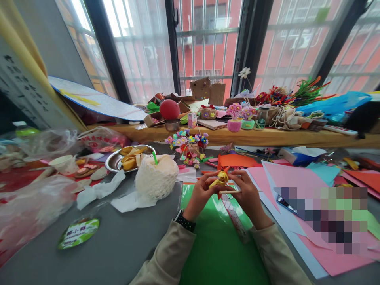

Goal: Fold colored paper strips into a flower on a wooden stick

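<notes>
Above a green mat (213, 253), both hands meet at a small folded paper piece (222, 177), yellow with orange-red points. My left hand (199, 194) pinches its left side with thumb and fingers. From the other side, my right hand (248, 194) grips it at the fingertips and also keeps a thin pale stick (230, 192) under the paper. The fingers partly cover the folded piece, so its full shape is hidden. Below the hands lies a clear ruler (236, 221) with a reddish pattern, flat on the mat.
Left of the mat stand a netted coconut (156, 176) with a green straw and a metal bowl (114, 161) of peels. Behind are pipe-cleaner flowers (187, 146) and a crowded ledge (142, 134). Pink paper sheets (335, 257) and a partly blurred phone (286, 204) lie right.
</notes>
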Available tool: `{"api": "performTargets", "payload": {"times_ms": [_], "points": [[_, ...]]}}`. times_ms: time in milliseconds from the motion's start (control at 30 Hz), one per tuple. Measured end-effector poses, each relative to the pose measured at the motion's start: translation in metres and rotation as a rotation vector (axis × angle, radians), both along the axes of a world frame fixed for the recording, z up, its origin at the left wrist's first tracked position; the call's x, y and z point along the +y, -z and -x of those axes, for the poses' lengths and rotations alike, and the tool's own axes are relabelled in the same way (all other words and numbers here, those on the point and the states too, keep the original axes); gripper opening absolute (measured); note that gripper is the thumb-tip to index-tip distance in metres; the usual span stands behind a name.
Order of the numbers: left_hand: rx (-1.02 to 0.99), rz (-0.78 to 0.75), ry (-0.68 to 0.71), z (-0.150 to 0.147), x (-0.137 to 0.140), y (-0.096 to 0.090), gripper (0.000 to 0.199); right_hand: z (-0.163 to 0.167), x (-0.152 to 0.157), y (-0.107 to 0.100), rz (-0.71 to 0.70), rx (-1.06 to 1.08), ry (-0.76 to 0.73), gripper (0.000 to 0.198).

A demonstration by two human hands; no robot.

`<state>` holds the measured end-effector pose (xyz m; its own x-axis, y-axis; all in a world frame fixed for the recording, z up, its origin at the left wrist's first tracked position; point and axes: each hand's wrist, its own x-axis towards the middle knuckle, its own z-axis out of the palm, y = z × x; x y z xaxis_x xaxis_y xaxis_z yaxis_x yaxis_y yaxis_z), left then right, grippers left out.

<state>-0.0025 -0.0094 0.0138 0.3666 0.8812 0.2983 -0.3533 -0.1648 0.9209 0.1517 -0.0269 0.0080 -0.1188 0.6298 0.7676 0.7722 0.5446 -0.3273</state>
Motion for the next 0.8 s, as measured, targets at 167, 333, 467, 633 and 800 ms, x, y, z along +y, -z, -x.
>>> {"api": "performTargets", "payload": {"times_ms": [167,333,467,633,800], "points": [[0.014,0.014,-0.008,0.0,-0.0005,-0.001,0.036,0.0049,-0.0021,0.0013,-0.009,0.04,0.011,0.023],[-0.02,0.04,0.024,-0.0012,-0.0004,-0.0009,0.037,0.0068,-0.0028,0.0019,-0.026,0.05,0.008,0.02],[-0.036,0.033,0.051,-0.0015,-0.0005,-0.0013,0.037,0.0068,-0.0027,0.0013,-0.043,0.056,0.003,0.018],[-0.052,0.017,0.064,-0.0018,-0.0017,-0.0041,0.038,0.0051,-0.0029,0.0002,-0.027,0.045,0.002,0.024],[-0.06,0.01,0.052,-0.003,-0.0028,-0.0045,0.037,0.0036,-0.0039,-0.0021,0.011,0.069,-0.007,0.026]]}}
